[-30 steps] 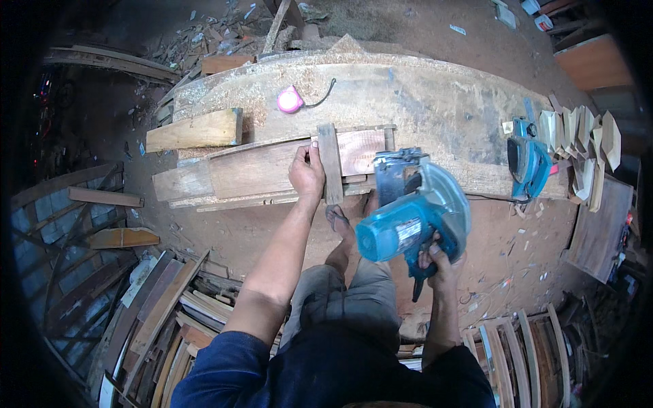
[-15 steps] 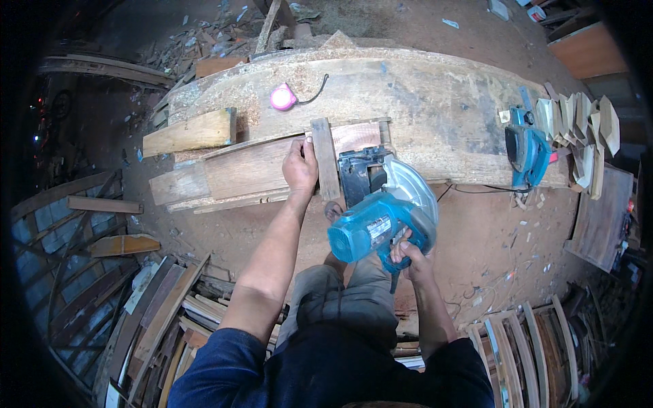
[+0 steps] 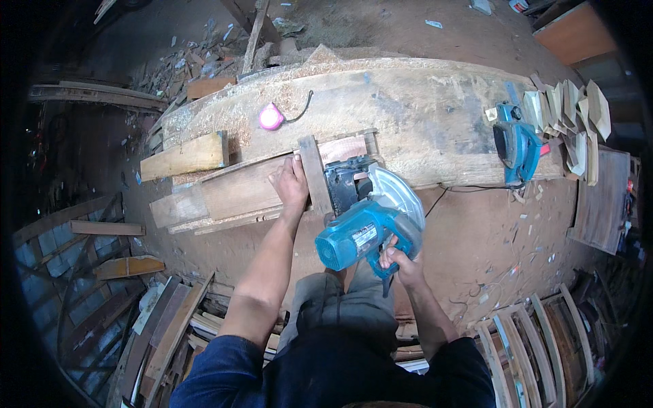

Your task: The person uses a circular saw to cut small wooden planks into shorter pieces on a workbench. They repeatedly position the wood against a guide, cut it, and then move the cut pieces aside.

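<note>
My right hand (image 3: 403,264) grips the rear handle of a teal circular saw (image 3: 352,234). The saw's dark base plate rests at the near edge of the planks, right beside a short wooden strip (image 3: 313,171). That strip lies crosswise over a long wooden plank (image 3: 238,182) on the bench. With its fingers bent, my left hand (image 3: 290,182) holds the strip's left edge against the plank. The blade itself is hidden by the silver guard.
On the worn wooden bench (image 3: 422,102) lie a pink tape measure (image 3: 271,117), a thick wood block (image 3: 185,156) and a teal electric planer (image 3: 518,143). Pointed wood pieces (image 3: 575,112) stack at the right end. Timber stacks (image 3: 534,347) flank me, and a black cord trails off the bench.
The view has shifted slightly, so bench items sit further left. The saw base has come closer against the strip's right side. Both hands keep their hold.
</note>
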Demonstrator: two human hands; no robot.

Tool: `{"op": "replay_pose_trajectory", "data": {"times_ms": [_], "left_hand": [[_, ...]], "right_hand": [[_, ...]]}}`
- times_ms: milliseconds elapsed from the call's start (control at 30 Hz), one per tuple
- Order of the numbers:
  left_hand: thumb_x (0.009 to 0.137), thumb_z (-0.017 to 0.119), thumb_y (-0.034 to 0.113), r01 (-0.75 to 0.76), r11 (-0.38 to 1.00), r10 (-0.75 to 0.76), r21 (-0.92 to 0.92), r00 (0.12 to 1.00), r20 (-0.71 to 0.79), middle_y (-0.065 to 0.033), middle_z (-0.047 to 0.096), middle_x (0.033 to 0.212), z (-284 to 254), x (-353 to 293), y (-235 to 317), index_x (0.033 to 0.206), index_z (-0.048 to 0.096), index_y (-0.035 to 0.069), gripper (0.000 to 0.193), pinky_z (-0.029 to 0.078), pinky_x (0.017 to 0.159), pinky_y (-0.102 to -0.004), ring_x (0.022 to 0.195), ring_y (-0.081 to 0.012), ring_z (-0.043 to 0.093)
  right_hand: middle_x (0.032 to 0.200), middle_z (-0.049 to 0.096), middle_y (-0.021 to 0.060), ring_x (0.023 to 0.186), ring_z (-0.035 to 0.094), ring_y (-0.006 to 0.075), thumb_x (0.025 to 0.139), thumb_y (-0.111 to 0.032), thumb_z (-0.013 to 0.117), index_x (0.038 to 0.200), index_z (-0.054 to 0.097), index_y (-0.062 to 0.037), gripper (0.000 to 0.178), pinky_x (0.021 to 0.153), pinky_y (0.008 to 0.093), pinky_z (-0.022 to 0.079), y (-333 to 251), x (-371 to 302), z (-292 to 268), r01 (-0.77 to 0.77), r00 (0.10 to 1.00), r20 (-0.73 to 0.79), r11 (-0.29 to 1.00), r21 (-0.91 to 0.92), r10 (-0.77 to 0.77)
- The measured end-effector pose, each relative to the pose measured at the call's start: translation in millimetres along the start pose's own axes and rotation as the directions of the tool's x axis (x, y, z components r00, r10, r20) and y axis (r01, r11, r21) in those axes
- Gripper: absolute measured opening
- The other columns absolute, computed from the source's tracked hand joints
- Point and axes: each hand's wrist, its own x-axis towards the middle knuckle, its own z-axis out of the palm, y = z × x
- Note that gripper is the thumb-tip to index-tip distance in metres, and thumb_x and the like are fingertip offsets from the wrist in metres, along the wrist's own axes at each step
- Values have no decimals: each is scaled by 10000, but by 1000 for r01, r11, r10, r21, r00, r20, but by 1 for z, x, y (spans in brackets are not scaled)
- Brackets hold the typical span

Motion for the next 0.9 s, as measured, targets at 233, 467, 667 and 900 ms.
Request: {"op": "replay_pose_trajectory", "data": {"times_ms": [233, 467, 667, 900], "left_hand": [[1070, 475, 362, -23, 1000, 23, 11, 999, -36, -204, 642, 762, 5, -1, -5, 1015, 683, 104, 335, 370, 830, -509, 806, -393, 601], [1060, 482, 368, -46, 999, 46, -4, 997, -64, -213, 644, 768, 4, 0, -3, 1026, 693, 98, 344, 367, 819, -507, 801, -389, 598], [1059, 490, 364, -10, 1000, 8, -24, 999, -47, -198, 650, 774, 2, -1, -2, 1014, 692, 101, 335, 354, 848, -494, 812, -370, 604], [1061, 486, 366, -22, 998, 20, -52, 999, -43, -167, 637, 748, -3, -1, 4, 943, 670, 104, 341, 352, 848, -484, 800, -347, 597]], "right_hand": [[738, 590, 76, 610, 600, 171, 894, 10, 654, 1058, 554, -16, 193, 613, 353, 511, 1, 6, 1, 11, 1000, 13, 1000, 22, -11], [755, 571, 79, 606, 598, 174, 887, 33, 648, 1067, 547, -11, 211, 602, 357, 509, 4, 11, -1, 7, 1000, 8, 998, 59, -7], [716, 542, 68, 587, 570, 183, 889, -27, 638, 1019, 535, -18, 166, 586, 360, 484, -7, 18, 13, 36, 999, 6, 999, -12, -36], [739, 570, 72, 589, 593, 170, 887, 16, 637, 1053, 546, -12, 191, 584, 349, 505, -8, 23, 15, 36, 999, 19, 999, 33, -37]]}}
